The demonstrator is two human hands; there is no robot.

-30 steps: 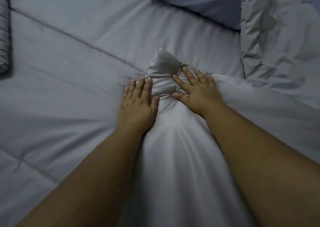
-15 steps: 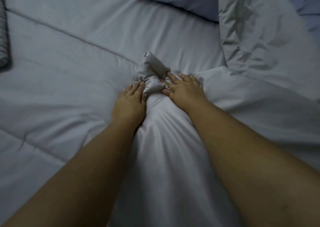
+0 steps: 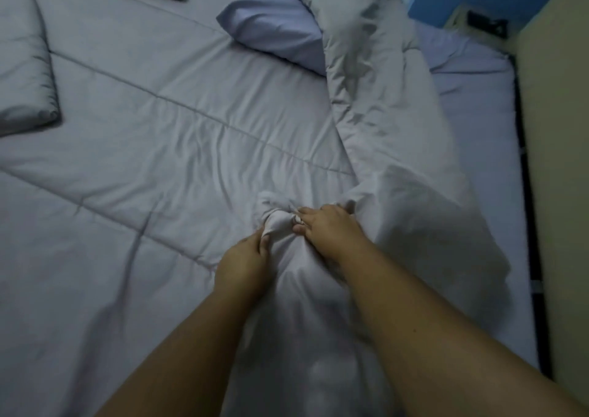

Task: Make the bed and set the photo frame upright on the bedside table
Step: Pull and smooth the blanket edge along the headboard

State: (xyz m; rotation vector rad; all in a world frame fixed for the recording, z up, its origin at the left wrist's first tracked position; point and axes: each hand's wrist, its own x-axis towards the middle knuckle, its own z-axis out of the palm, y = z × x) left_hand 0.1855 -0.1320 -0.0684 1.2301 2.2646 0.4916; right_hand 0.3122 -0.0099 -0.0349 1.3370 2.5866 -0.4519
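Two hands are bunched on one corner of the grey duvet (image 3: 178,149), which lies spread across most of the bed: the left hand (image 3: 243,265) has its fingers curled around a wad of fabric, and the right hand (image 3: 325,225), just beyond and right of it, pinches the same gathered corner (image 3: 277,222) from the other side. Right of that corner the duvet is folded back on itself in a rumpled ridge, baring a strip of lilac sheet (image 3: 471,104); a lilac pillow (image 3: 274,31) sits beyond the corner, partly under the ridge, and a grey pillow (image 3: 25,72) lies far to the left. The likely trouble from here is a one-sided pull — hauling on a tightly wadded corner could drag the flat part askew or leave the filling clumped. Both thumbs are mostly hidden in the cloth, and motion blur smears the nearer folds. No photo frame or bedside table can be made out; a small dark thing beyond the sheet is too dim to name.
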